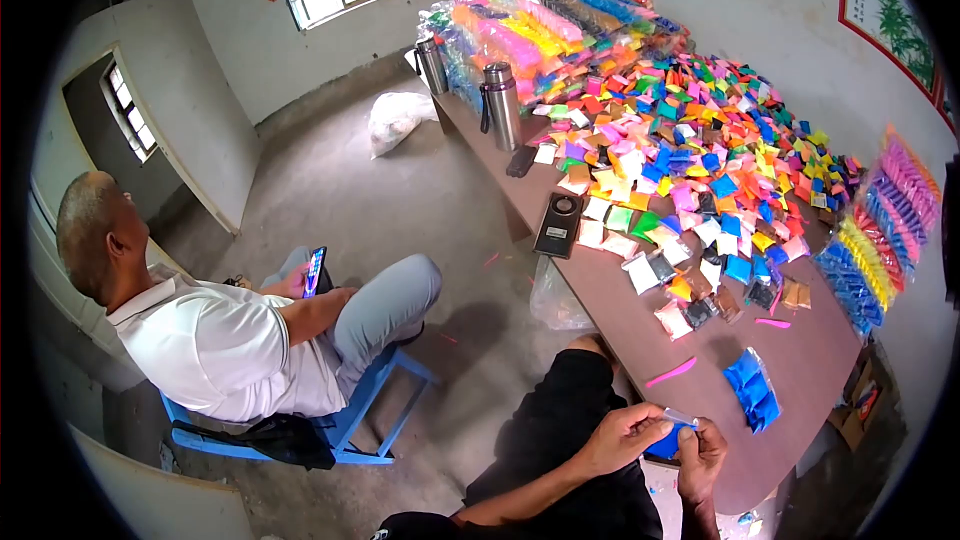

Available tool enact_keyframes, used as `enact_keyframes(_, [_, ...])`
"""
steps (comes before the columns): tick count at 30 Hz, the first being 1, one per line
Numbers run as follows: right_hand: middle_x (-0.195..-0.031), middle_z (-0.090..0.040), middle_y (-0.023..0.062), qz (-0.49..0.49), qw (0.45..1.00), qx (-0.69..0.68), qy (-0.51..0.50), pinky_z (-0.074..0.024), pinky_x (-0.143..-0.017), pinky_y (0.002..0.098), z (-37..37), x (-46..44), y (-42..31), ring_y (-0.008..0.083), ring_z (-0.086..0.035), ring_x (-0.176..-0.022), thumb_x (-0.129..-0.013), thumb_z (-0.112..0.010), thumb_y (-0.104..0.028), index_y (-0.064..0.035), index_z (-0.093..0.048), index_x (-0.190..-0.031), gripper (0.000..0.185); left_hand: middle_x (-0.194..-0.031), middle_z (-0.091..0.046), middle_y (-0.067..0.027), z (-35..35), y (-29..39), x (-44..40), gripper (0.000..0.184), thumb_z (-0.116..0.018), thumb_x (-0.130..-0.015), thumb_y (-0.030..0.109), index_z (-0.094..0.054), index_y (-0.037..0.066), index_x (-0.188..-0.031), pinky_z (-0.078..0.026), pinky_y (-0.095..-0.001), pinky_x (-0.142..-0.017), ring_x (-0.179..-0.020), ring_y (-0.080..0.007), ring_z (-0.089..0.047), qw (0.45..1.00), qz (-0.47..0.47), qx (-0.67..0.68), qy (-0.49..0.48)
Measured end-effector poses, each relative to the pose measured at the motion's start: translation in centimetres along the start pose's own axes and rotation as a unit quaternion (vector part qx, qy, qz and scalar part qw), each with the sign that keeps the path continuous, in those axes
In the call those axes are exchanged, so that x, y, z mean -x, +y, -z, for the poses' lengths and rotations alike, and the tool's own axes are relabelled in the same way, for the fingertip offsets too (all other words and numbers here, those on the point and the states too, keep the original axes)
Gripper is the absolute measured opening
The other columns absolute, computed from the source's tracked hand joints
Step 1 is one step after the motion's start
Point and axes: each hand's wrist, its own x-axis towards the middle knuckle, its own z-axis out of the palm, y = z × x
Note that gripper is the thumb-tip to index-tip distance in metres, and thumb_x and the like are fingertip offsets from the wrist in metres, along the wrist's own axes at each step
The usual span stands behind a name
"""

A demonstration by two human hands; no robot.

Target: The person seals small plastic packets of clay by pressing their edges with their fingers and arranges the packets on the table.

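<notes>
Over the near edge of the table [640, 325], my left hand [625, 440] and my right hand [702, 460] are close together, with fingers pinched. Between them they grip a small clear plastic bag with blue contents [664, 445]; its clear top edge [680, 417] stretches from one hand to the other. My fingers partly cover it. To the right lies a clear-wrapped group of blue packets [752, 390]. A pink plastic knife-shaped tool [671, 372] lies just beyond my hands, and a shorter pink piece [773, 323] sits farther up.
Many colourful packets [690, 170] are heaped on the table, with bulk bags [540, 30] behind. A phone [558, 225] and steel flasks [500, 105] stand along the left edge. Strips of packets [880, 230] hang at right. A person [220, 330] sits left on a blue chair [360, 430].
</notes>
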Motion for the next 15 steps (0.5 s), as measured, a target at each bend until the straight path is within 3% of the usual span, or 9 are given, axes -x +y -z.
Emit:
enact_keyframes(1, [-0.075,-0.061,-0.0023,-0.002,1.000,0.000,0.000,-0.0411,-0.055,0.0200,0.1,0.2,0.2,0.0045,-0.051,-0.059,-0.097,-0.065,-0.016,-0.0022,-0.066,-0.099,0.014,-0.084,-0.056,0.0049,0.0,-0.3,0.0,0.022,-0.066,-0.100,0.016,-0.064,-0.002,-0.112,-0.040,-0.0196,-0.061,-0.074,-0.0004,-0.048,0.999,0.023,0.018,-0.014])
enact_keyframes(3, [-0.082,-0.063,-0.0011,-0.021,0.999,-0.031,0.015,-0.0465,-0.067,0.0228,0.3,0.2,0.7,0.0058,-0.056,-0.073,-0.097,-0.064,-0.009,-0.0004,-0.065,-0.099,0.008,-0.084,-0.056,0.0049,-0.6,-0.1,0.1,0.021,-0.066,-0.101,0.016,-0.064,-0.002,-0.112,-0.040,-0.0198,-0.062,-0.074,-0.0003,-0.049,0.999,0.014,0.035,-0.010])
enact_keyframes(6, [-0.087,-0.064,0.0000,0.052,0.998,-0.030,0.023,-0.0459,-0.067,0.0222,-0.1,-0.1,1.7,0.0054,-0.056,-0.074,-0.097,-0.063,-0.006,-0.0009,-0.065,-0.099,0.006,-0.084,-0.056,0.0048,-0.5,-1.2,0.1,0.021,-0.066,-0.101,0.016,-0.064,-0.002,-0.113,-0.041,-0.0200,-0.062,-0.076,-0.0002,-0.050,0.999,0.024,0.036,-0.022])
enact_keyframes(12, [-0.087,-0.062,0.0017,-0.039,0.998,-0.035,0.016,-0.0435,-0.069,0.0227,0.5,0.0,0.4,0.0066,-0.054,-0.078,-0.097,-0.062,-0.002,-0.0005,-0.063,-0.096,0.001,-0.083,-0.055,0.0047,0.1,-0.6,-0.2,0.023,-0.065,-0.101,0.017,-0.065,-0.003,-0.112,-0.041,-0.0196,-0.063,-0.076,-0.0001,-0.049,0.997,0.033,-0.035,-0.054])
enact_keyframes(15, [-0.086,-0.060,0.0025,-0.001,0.999,-0.032,0.028,-0.0425,-0.069,0.0229,0.9,-0.3,1.4,0.0067,-0.053,-0.076,-0.097,-0.062,-0.002,-0.0001,-0.062,-0.096,0.002,-0.081,-0.055,0.0046,-0.9,0.6,-0.4,0.021,-0.065,-0.101,0.016,-0.065,-0.003,-0.110,-0.041,-0.0193,-0.062,-0.074,-0.0001,-0.049,0.998,0.035,-0.026,-0.041])
